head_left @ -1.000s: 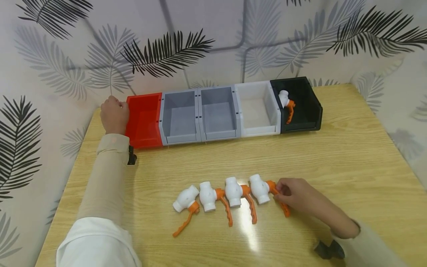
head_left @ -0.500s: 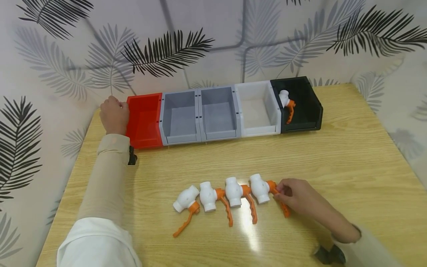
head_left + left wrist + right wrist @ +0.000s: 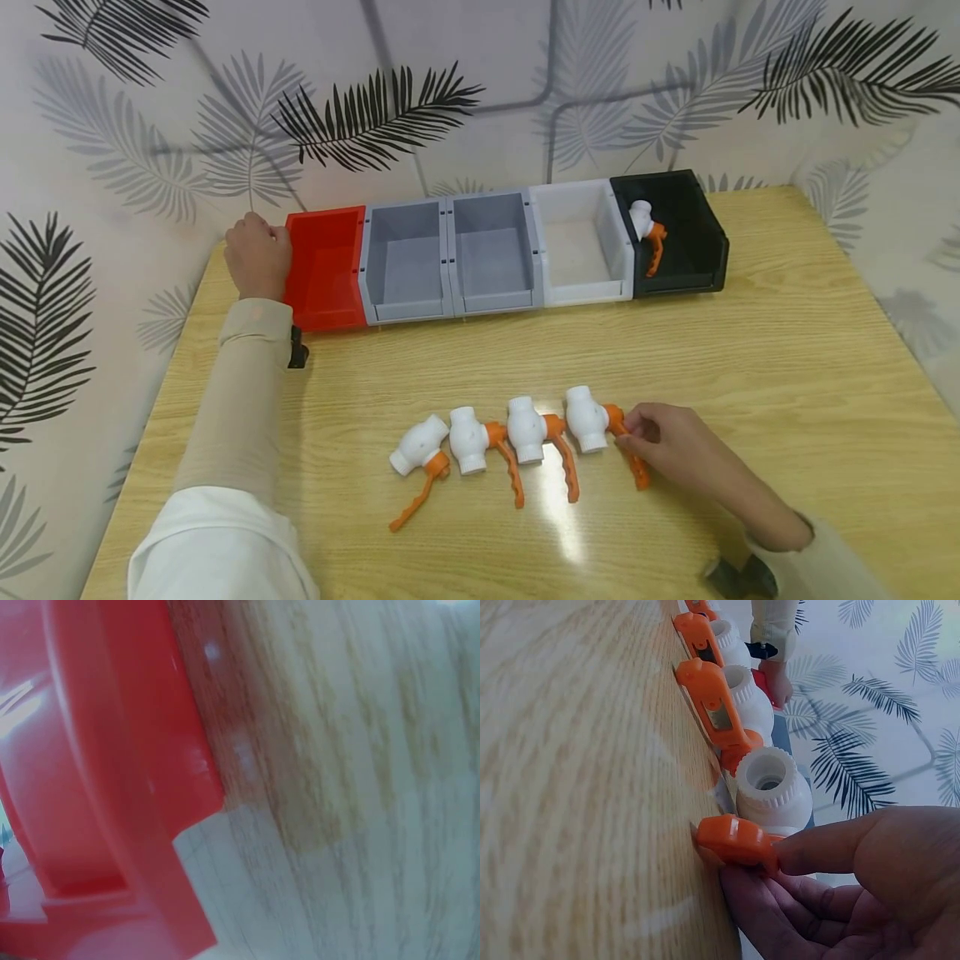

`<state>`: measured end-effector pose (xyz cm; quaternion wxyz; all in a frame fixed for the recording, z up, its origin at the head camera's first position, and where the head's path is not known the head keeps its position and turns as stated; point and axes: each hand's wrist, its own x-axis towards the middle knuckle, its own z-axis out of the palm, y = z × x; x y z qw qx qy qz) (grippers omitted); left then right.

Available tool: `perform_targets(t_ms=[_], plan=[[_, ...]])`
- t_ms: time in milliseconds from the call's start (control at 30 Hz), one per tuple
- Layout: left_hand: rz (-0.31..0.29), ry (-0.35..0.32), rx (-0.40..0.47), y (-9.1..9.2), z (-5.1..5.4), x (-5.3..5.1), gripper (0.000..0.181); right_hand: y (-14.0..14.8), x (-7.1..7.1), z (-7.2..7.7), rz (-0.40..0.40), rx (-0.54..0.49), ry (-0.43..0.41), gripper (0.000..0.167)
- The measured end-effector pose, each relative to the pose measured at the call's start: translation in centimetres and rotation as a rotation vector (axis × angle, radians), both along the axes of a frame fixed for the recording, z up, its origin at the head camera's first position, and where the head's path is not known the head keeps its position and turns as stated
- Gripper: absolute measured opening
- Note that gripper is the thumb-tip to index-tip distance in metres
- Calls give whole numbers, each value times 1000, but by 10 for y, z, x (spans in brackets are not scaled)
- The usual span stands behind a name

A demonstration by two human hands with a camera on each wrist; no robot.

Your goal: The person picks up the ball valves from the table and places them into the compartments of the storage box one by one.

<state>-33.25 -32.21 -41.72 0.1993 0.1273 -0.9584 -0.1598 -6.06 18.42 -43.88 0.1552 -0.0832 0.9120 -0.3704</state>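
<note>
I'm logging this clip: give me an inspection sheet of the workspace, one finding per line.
Surface: wood-grain table, with a bright light reflection
Job's things: leftmost valve, second valve, third valve and rightmost valve in a row, white with orange handles; a fifth valve inside the black bin
Other bins: red bin, two gray bins, white bin
Clutter: nothing seen
Hands: right hand pinches the rightmost valve's handle; left hand at the red bin's left side, grip unclear
Cables: nothing seen
Wrists: black devices
Surroundings: leaf-patterned backdrop
</note>
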Motion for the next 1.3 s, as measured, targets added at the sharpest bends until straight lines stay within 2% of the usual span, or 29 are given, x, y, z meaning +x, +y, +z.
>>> perform_targets(t_ms=[267, 433, 533, 833, 1100, 1300], plan=[[-2, 23, -22, 1, 2, 1, 30, 0, 1, -1, -9, -11, 29, 9], [25, 8, -65, 4, 4, 1, 31, -1, 2, -2, -3, -22, 51, 9], [35, -2, -64, 5, 5, 1, 33, -1, 4, 0, 2, -37, 58, 11], [24, 30, -32, 4, 4, 4, 30, -1, 4, -4, -23, -28, 40, 6], [27, 20, -23, 7, 6, 5, 31, 0, 3, -2, -38, -42, 34, 6], [22, 13, -26, 7, 7, 7, 31, 1, -2, -1, -45, -32, 68, 5]])
